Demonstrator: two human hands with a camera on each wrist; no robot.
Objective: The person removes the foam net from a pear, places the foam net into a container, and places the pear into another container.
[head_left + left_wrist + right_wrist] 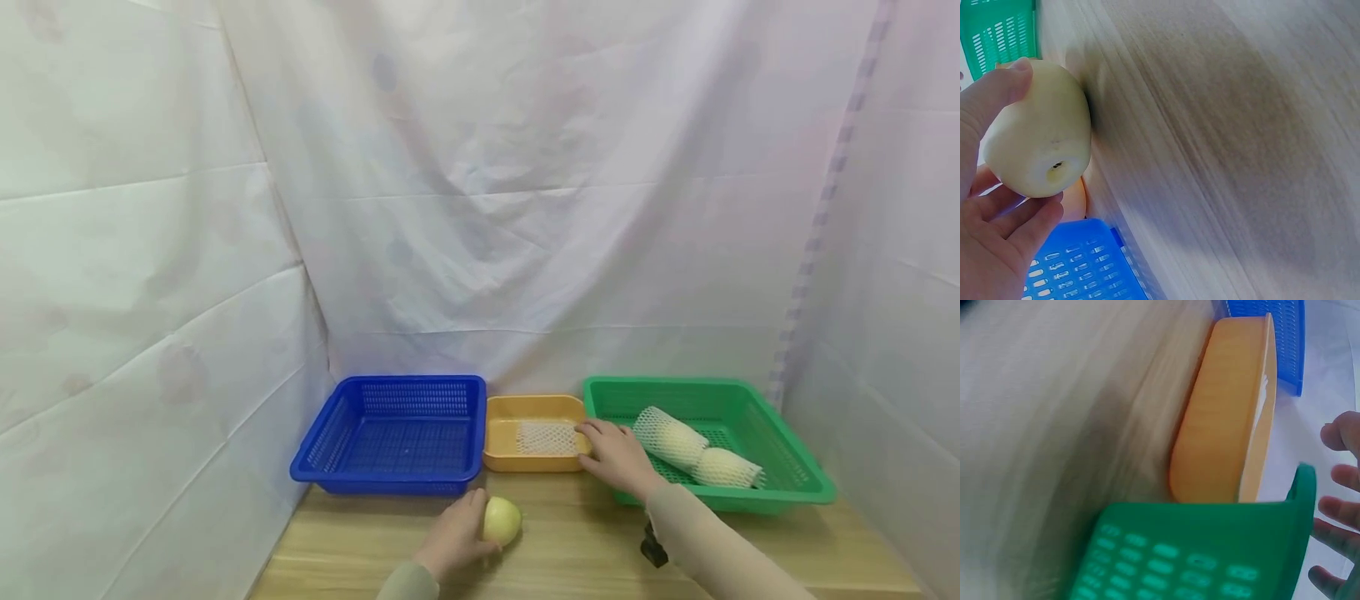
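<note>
In the head view my left hand (459, 535) grips a round pale-yellow pear (502, 522) close over the wooden table. The left wrist view shows the thumb on one side of the pear (1044, 128) and the fingers under the other, its blossom end facing the camera. My right hand (617, 454) reaches over the near right corner of the orange tray (498, 461), beside the green basket (795, 442). Its fingers (1335, 506) are apart and hold nothing in the right wrist view. A white foam net (546, 438) lies flat in the tray, just left of the right fingertips.
Two fruits in white foam nets (678, 442) lie in the green basket. A blue basket (390, 479) stands left of the tray. Light cloth (480, 250) hangs behind and at both sides. A small black object (654, 546) shows under the right forearm.
</note>
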